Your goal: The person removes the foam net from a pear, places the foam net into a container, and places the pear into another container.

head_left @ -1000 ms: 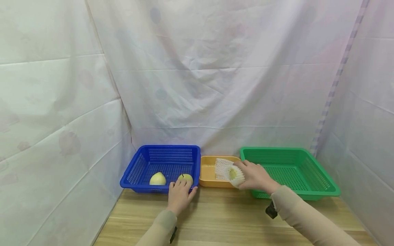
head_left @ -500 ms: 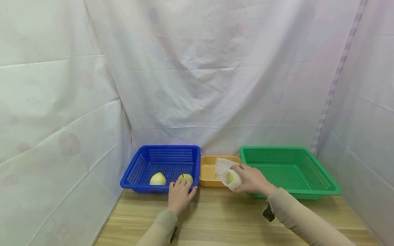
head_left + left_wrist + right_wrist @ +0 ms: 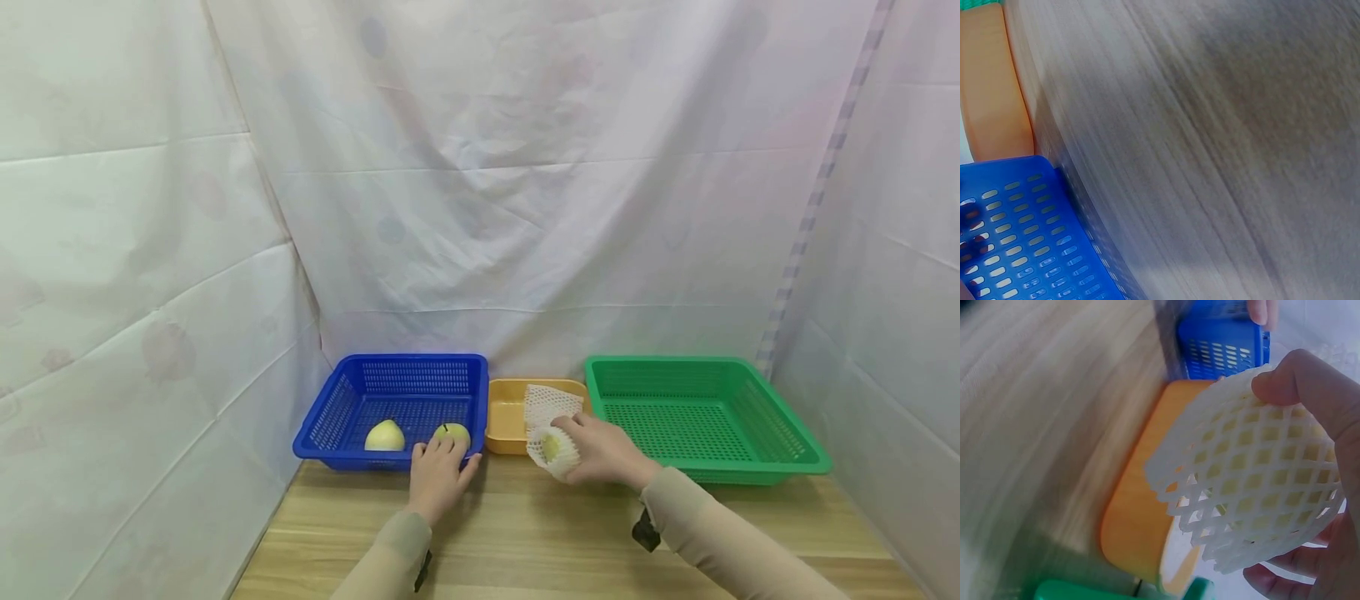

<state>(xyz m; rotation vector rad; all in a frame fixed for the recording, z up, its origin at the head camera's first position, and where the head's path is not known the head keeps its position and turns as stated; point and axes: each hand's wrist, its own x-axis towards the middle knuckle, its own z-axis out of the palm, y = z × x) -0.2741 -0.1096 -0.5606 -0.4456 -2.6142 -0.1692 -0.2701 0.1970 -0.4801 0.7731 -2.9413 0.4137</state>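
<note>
In the head view my left hand (image 3: 437, 481) lies over the front rim of the blue basket (image 3: 341, 454), fingers inside and thumb at the outer wall. Its fingertips overlap a pale green pear (image 3: 454, 432); contact is unclear. Another pear (image 3: 386, 437) sits to its left in the basket. My right hand (image 3: 600, 451) grips a pear in a white foam net (image 3: 552, 452) above the table, before the orange tray (image 3: 507, 448). The right wrist view shows the thumb pressing on the foam net (image 3: 1254, 469), yellow-green fruit behind its mesh. A loose foam net (image 3: 553, 403) lies in the tray.
A green basket (image 3: 780, 472) stands right of the orange tray, its perforated floor showing. The wooden table (image 3: 540, 542) stretches in front of the containers. White cloth (image 3: 480, 242) hangs behind and at both sides.
My right hand has moved left and slightly nearer with the wrapped pear, from beside the green basket to before the orange tray. The left hand has stayed in place.
</note>
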